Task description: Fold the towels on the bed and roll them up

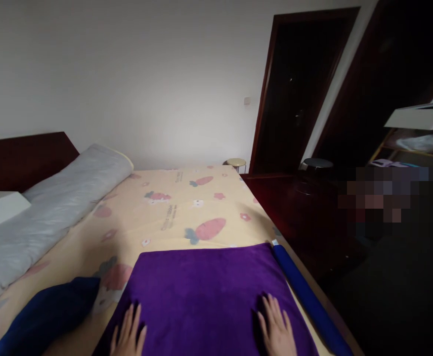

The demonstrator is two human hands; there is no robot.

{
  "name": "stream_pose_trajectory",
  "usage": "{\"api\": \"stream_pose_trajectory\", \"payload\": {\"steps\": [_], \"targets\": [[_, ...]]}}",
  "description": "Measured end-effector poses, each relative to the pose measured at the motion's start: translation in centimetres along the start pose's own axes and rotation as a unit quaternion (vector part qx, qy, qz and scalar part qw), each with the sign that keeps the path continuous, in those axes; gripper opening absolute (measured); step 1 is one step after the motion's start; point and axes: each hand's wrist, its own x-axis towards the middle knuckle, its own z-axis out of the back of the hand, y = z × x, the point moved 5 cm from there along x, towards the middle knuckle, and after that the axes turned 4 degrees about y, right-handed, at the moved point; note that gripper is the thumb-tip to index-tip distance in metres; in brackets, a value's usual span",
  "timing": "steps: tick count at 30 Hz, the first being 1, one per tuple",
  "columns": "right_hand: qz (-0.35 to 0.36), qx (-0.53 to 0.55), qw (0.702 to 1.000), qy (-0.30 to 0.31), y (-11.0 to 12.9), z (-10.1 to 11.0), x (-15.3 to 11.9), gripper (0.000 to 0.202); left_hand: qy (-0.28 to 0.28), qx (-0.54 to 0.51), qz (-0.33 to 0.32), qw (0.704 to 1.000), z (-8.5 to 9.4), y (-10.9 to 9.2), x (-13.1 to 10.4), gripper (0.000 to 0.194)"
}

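Note:
A purple cloth lies spread out on the bed in front of me, its far edge nearly straight. My left hand rests on its left side with the fingers spread. On the right part of the cloth lies my right hand, also flat with fingers apart. Neither hand holds anything. To the left is a dark blue folded cloth. A long blue roll or folded strip runs along the right side of the purple cloth, with a small white tag at its far end.
The bed has a cream sheet with carrot prints. A rolled grey quilt lies near the dark headboard. Stools stand beyond the bed, near a dark door. Shelving and a blurred-out patch are at right.

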Motion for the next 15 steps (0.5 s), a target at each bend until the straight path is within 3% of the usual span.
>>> {"api": "stream_pose_trajectory", "payload": {"steps": [3,5,7,8,9,11,14,15], "targets": [[0.077,0.061,0.993,0.073,9.3,-2.0,2.5,0.050,0.025,-0.020,-0.088,0.996,0.7,-10.6,2.1,0.057],[0.129,0.090,0.979,0.131,14.4,-3.4,3.8,0.056,0.057,-0.042,-0.150,0.986,0.2,-17.1,3.0,0.056],[0.167,0.104,0.964,0.181,16.9,-4.6,4.7,0.057,0.095,-0.064,-0.198,0.974,-0.8,-20.9,3.6,0.055],[0.177,0.104,0.959,0.196,16.9,-5.0,5.1,0.055,0.114,-0.071,-0.208,0.969,-1.3,-21.4,3.9,0.055],[0.178,0.099,0.958,0.202,16.0,-5.2,5.4,0.053,0.131,-0.073,-0.203,0.968,-1.8,-20.8,4.1,0.054],[0.149,0.074,0.968,0.188,11.9,-5.2,5.8,0.053,0.151,-0.055,-0.141,0.977,-2.3,-16.5,4.6,0.052],[0.062,0.010,0.991,0.118,2.7,-3.9,5.4,0.060,0.151,0.011,0.013,0.988,-2.0,-5.7,4.1,0.051],[0.034,-0.010,0.996,0.087,-0.3,-3.3,4.9,0.064,0.156,0.028,0.032,0.987,-1.8,-2.4,3.5,0.050]]}}
